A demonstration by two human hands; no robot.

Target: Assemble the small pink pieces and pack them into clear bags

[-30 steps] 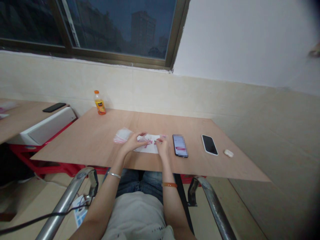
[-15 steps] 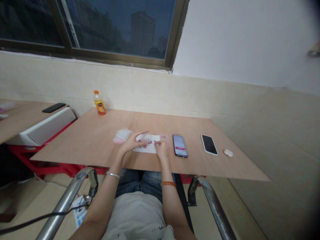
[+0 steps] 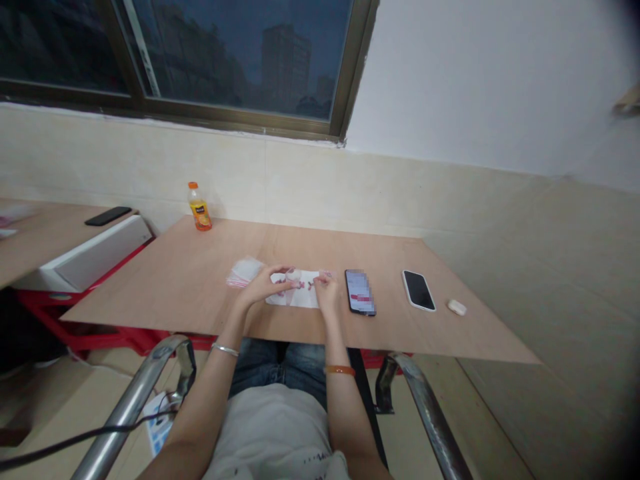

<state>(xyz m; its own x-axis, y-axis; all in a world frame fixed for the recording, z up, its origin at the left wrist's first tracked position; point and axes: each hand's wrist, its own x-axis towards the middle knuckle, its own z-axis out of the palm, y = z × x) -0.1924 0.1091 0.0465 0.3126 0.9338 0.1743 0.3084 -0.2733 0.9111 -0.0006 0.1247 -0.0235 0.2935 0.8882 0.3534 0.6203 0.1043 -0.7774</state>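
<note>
My left hand [image 3: 265, 285] curves its thumb and fingers around a small clear plastic bag [image 3: 293, 275], held over a white sheet of paper [image 3: 304, 301]. Small pink and dark pieces [image 3: 301, 285] show on the sheet near the left fingertips. At the sheet's right side, my right hand [image 3: 327, 294] has its fingers pinched together; what they hold, if anything, is too small to make out. Another clear bag with pink bits [image 3: 327, 274] lies partly behind the right hand. Left of my left hand rests a stack of clear bags with pink edges [image 3: 245, 272].
On the wooden table [image 3: 200, 300], a phone with its screen lit [image 3: 360, 292], a white-edged phone [image 3: 419, 291] and a small white case [image 3: 457, 307] lie to the right. An orange drink bottle [image 3: 201, 208] stands at the back left. Metal armrests [image 3: 135, 400] flank me.
My right hand has shifted slightly right, away from my left hand. A small dark piece now shows between the hands. My left hand stays nearly in place.
</note>
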